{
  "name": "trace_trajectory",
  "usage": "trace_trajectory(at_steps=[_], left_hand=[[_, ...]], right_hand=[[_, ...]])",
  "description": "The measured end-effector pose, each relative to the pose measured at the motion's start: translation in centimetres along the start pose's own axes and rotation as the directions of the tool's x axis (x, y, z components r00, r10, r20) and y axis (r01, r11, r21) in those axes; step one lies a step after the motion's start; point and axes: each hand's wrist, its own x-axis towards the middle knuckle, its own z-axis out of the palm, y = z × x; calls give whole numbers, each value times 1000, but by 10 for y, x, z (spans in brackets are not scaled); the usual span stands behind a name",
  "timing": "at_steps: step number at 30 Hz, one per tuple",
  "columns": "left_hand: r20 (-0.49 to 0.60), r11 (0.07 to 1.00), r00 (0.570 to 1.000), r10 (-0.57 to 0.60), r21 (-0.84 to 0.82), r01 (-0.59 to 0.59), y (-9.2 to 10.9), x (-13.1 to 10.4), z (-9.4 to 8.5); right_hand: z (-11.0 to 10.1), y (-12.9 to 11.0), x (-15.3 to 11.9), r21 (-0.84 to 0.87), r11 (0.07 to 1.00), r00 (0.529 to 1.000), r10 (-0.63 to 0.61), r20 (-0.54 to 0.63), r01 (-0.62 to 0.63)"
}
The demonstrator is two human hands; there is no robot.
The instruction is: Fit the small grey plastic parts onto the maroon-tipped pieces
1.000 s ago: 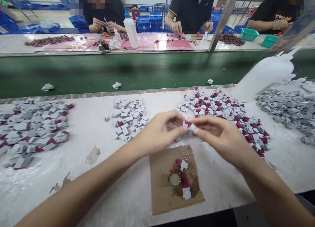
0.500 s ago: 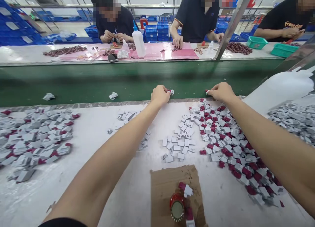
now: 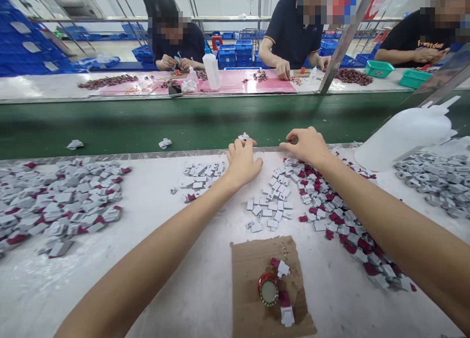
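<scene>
My left hand (image 3: 243,161) is over the table's far edge, fingers apart, with nothing in its grasp. Just beyond its fingertips a small grey piece (image 3: 243,137) lies on the green belt (image 3: 147,123). My right hand (image 3: 306,143) hovers at the same edge, thumb and fingers apart and nothing between them. Below it spreads a pile of grey and dark red pieces (image 3: 330,201). Grey pieces (image 3: 270,206) lie loose between my arms. Nearer me, a cardboard sheet (image 3: 246,289) bears a red-rimmed bottle cap (image 3: 268,290) and two grey and red pieces (image 3: 287,314).
More grey and red pieces (image 3: 62,196) are heaped at the left. A white plastic container (image 3: 400,137) stands at the right beside a grey heap (image 3: 436,181). Beyond the belt, three people work around a white bottle (image 3: 211,71) and green trays (image 3: 379,69).
My left hand has let go of its piece, which now lies on the belt. My right hand has moved left and opened; the piece it held no longer shows.
</scene>
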Motion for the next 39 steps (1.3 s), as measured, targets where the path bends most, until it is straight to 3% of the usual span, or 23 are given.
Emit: trace_trajectory(at_steps=[4,7,13,15,18,20,22,25,28,29,31,33,35,37,39], left_hand=[[40,1000,999,14,-24,-13,-5,-23,-4],[69,998,997,35,-58,-31,-12,-46,-15],[87,976,994,71,-211,-52,-33,-92,-43],[84,954,993,79,-294,-51,-35,-106,-50],[108,886,989,102,-462,-41,-25,-119,-56],[114,794,980,166,-604,-64,-13,-124,-57],[86,690,960,267,-712,-128,1,-125,-55],[35,621,918,395,-747,-239,14,-125,-51],[-4,640,897,441,-700,-318,15,-127,-46],[-3,648,900,436,-692,-317,14,-128,-44],[39,667,926,376,-705,-241,10,-133,-41],[143,660,947,287,-746,-88,7,-141,-37],[283,609,934,216,-787,97,5,-152,-32],[396,536,900,181,-807,248,5,-166,-27],[449,498,881,149,-804,325,6,-180,-22]], right_hand=[[15,-12,6,-28,999,997,29,70,-27],[13,-8,6,27,997,992,67,104,-71],[-23,20,-5,260,935,970,227,82,-241],[-38,21,-19,393,887,969,242,49,-242],[-54,4,-58,584,796,985,169,44,-163],[-59,-15,-94,699,703,991,81,107,-134],[-61,-33,-130,833,524,975,-20,220,-177],[-59,-51,-170,917,268,932,-129,339,-296],[-53,-55,-191,926,193,929,-122,350,-323],[-51,-54,-196,928,214,936,-108,334,-306],[-48,-50,-207,914,346,967,-58,247,-212],[-46,-47,-221,838,544,995,-50,84,-43],[-44,-45,-236,703,698,988,-139,-60,141],[-42,-44,-249,595,755,959,-258,-117,276],[-38,-43,-259,551,766,940,-315,-129,332]])
